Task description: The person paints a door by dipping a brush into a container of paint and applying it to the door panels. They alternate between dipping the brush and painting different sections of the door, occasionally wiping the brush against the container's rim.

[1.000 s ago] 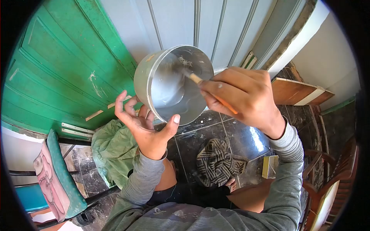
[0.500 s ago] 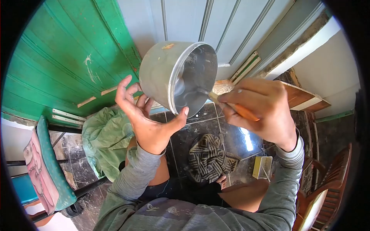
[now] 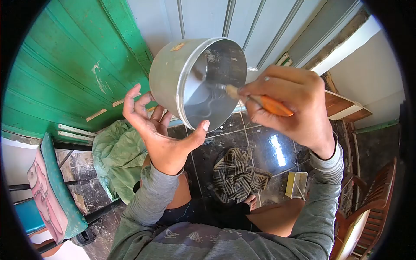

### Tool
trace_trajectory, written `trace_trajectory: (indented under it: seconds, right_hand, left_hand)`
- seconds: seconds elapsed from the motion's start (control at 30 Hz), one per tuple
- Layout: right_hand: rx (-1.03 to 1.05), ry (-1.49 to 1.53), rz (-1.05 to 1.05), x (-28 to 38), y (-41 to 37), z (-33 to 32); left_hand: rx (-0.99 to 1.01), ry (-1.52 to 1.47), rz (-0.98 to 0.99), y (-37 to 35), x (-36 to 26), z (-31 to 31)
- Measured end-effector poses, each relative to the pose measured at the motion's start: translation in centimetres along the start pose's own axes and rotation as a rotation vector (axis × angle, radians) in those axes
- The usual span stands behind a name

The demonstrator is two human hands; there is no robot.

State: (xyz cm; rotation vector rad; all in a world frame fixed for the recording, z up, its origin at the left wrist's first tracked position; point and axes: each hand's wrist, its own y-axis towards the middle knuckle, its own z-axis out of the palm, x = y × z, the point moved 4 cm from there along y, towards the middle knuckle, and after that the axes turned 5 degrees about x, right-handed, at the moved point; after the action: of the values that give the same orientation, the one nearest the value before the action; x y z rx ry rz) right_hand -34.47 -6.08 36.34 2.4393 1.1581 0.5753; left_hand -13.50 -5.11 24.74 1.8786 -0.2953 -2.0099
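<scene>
Left hand: ours [image 3: 161, 138] sits under the tin, palm up, with the fingers spread and half curled. The thumb tip touches the lower rim and the other fingers press on the outer wall.
Tin: the metal tin [image 3: 168, 78] is held up in the air in front of us. It is tipped on its side, with its mouth facing right.
Right hand: ours [image 3: 301, 119] is closed, with the fingers folded tight round the brush handle.
Brush: the brush [image 3: 274, 105] has an orange handle. Its head crosses the rim and the bristles lie on the grey-streaked inner wall.
Edges: the right side of the rim is just beside our right knuckles. The tin's back wall is near the green door [image 3: 65, 73].
Backdrop: a pale panelled door [image 3: 203, 21] stands behind the tin.
Room below: the dark tiled floor [image 3: 264, 145] is well apart from both hands.
On floor: a striped cloth [image 3: 236, 175] lies between our knees. A green cloth [image 3: 117, 156] lies to the left and a yellow box [image 3: 297, 185] to the right.
Flanks: a chair [image 3: 54, 195] stands at lower left and wooden furniture [image 3: 368, 208] at far right.
</scene>
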Motion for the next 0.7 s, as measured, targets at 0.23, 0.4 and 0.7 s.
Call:
trace_trajectory:
  seconds: [0.23,0.4,0.7]
  right_hand:
    - [0.043,0.010,-0.027,-1.0,0.6,1.6]
    - [-0.016,0.188,0.095,-1.5,0.7,0.8]
    - [-0.290,0.719,0.566,-5.8,-2.7,0.7]
  left_hand:
    - [0.003,0.002,0.030,-0.2,-0.3,0.3]
    - [0.019,-0.017,0.002,-0.1,-0.3,0.2]
    - [-0.102,-0.186,-0.132,0.2,-0.1,-0.4]
